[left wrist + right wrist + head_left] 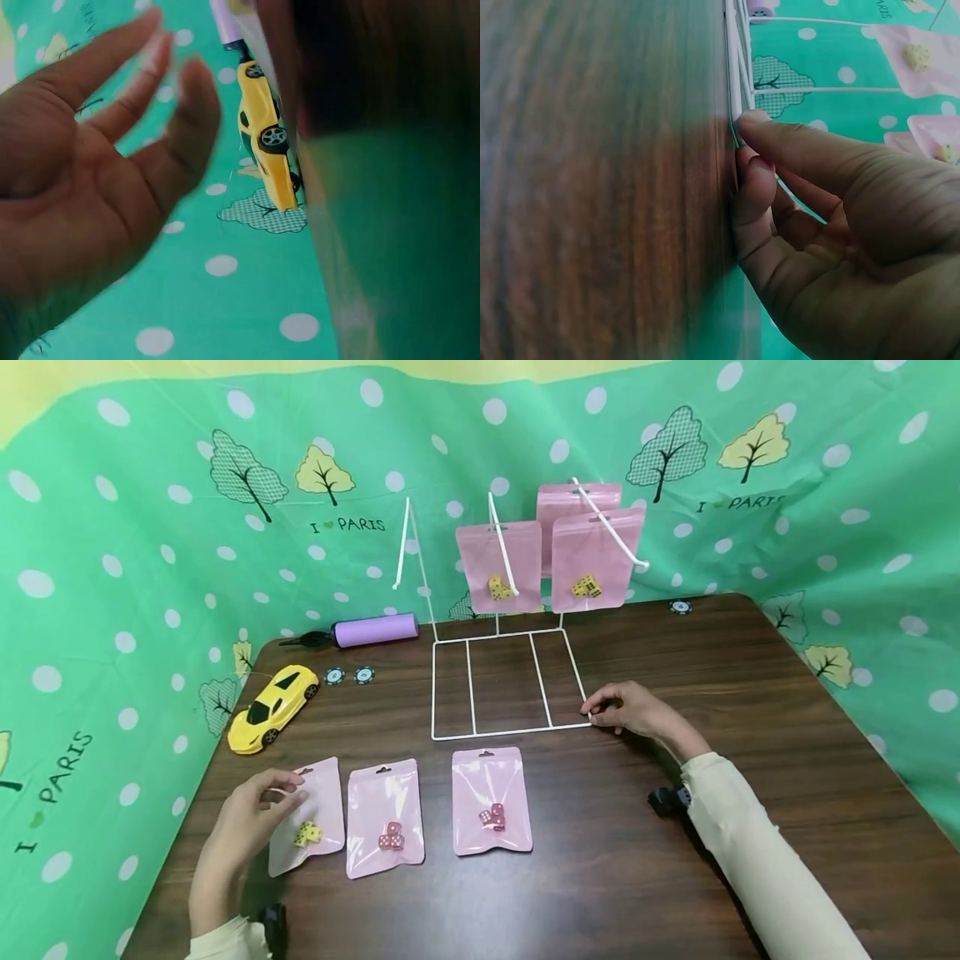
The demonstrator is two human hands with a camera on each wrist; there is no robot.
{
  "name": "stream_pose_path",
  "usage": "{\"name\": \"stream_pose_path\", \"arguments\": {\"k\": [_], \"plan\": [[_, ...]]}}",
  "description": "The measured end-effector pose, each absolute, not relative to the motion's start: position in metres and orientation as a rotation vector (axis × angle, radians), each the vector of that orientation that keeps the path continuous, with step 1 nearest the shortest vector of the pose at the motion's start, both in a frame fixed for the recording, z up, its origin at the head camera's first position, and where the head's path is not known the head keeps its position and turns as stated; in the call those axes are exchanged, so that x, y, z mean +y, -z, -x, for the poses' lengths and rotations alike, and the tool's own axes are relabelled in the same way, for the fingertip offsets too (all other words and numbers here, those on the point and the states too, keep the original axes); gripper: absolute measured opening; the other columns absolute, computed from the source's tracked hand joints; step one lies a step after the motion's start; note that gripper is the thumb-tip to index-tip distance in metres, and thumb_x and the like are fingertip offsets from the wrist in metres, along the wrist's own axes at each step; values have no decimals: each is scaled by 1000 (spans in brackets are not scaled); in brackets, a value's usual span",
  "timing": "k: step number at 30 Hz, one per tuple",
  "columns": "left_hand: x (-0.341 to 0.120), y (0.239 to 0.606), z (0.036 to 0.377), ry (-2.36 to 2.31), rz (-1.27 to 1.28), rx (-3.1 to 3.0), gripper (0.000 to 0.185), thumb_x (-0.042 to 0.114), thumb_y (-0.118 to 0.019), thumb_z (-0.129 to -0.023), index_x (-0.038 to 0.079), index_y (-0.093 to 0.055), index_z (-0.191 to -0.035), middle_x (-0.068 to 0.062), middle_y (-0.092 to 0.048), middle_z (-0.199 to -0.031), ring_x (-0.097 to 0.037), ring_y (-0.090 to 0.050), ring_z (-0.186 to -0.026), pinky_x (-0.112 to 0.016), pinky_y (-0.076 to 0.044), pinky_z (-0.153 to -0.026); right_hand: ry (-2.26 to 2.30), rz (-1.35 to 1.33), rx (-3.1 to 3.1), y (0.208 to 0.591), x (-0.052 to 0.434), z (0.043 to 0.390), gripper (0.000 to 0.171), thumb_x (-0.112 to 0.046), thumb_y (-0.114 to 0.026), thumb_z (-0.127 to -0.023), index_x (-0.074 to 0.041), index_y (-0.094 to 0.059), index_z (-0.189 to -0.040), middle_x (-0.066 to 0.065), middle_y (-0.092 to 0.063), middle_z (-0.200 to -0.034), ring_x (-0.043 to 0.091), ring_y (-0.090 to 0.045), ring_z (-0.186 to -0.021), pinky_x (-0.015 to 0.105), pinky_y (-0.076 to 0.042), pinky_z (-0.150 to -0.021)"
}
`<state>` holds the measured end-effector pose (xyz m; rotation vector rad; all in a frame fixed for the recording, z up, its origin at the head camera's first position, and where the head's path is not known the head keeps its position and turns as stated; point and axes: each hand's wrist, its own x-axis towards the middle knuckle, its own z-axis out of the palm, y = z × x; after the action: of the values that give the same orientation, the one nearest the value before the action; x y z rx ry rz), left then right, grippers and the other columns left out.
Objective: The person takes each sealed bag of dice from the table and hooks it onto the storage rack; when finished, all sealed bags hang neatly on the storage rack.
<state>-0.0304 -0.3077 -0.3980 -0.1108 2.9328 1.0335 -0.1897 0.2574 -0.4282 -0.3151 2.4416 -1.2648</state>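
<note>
Table: we work at a dark wood table point(750, 710), with green dotted cloth hung behind and at both sides.
Wire rack: a white wire rack point(501, 681) stands at mid-table, its flat base divided into three bays and its pegs rising at the back.
Hung bags: we count three pink bags point(592, 560) on the right-hand pegs; two show yellow dice, the third is mostly hidden behind them.
Flat bags: three more pink bags lie in a row near us. The left bag point(309, 827) has yellow dice, the middle bag point(385, 827) and the right bag point(491, 802) have red dice.
Right hand: our right hand point(633, 710) pinches the rack's near right corner, fingers curled onto the wire point(739, 112).
Left hand: our left hand point(251, 814) rests over the left bag's upper left edge, fingers spread and relaxed; we cannot tell whether it grips.
Toy car: a yellow toy car point(272, 706) sits at the left edge.
Pump: a purple pump point(371, 629) lies behind the car.
Chips: two small round chips point(348, 675) lie between them.
</note>
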Motion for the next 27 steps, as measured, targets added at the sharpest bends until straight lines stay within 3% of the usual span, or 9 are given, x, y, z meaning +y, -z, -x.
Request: {"name": "stream_pose_path", "arguments": {"k": [4, 7, 12, 18, 27], "plan": [[-318, 402, 24, -990, 338, 2881, 34, 20, -74, -105, -4, -68, -128, -29, -68, -125, -48, -67, -115, -54, -56, -89, 1233, 320, 2463, 426, 255, 189, 16, -3, -72, -102, 2, -78, -116, 24, -65, -129, 23, -58, -76, 32, -52, -63], [-324, 404, 21, -938, 426, 2814, 54, 30, -72, -106, -8, -58, -140, -38, -60, -137, -57, -58, -127, -68, -49, -101, 1231, 321, 2464, 426, 254, 188, 16, -3, -72, -103, 2, -78, -116, 24, -65, -129, 23, -58, -75, 32, -53, -63], [-325, 407, 20, -889, 452, 2753, 78, 41, -74, -103, -13, -42, -150, -42, -55, -140, -58, -50, -132, -71, -42, -107, 1222, 348, 2468, 426, 256, 187, 18, -3, -70, -103, 3, -77, -119, 25, -65, -131, 23, -57, -79, 32, -53, -64], [-322, 407, 21, -844, 418, 2734, 81, 40, -76, -101, -15, -40, -148, -44, -55, -135, -59, -53, -127, -70, -45, -102, 1223, 357, 2468, 425, 257, 187, 19, -4, -70, -104, 3, -76, -120, 26, -64, -132, 22, -58, -78, 33, -54, -65], [-317, 407, 21, -868, 355, 2733, 64, 33, -82, -98, -10, -54, -135, -42, -60, -131, -56, -58, -121, -68, -50, -96, 1228, 357, 2467, 426, 256, 186, 21, -4, -70, -104, 5, -74, -123, 25, -66, -129, 22, -58, -81, 32, -53, -65]]}}
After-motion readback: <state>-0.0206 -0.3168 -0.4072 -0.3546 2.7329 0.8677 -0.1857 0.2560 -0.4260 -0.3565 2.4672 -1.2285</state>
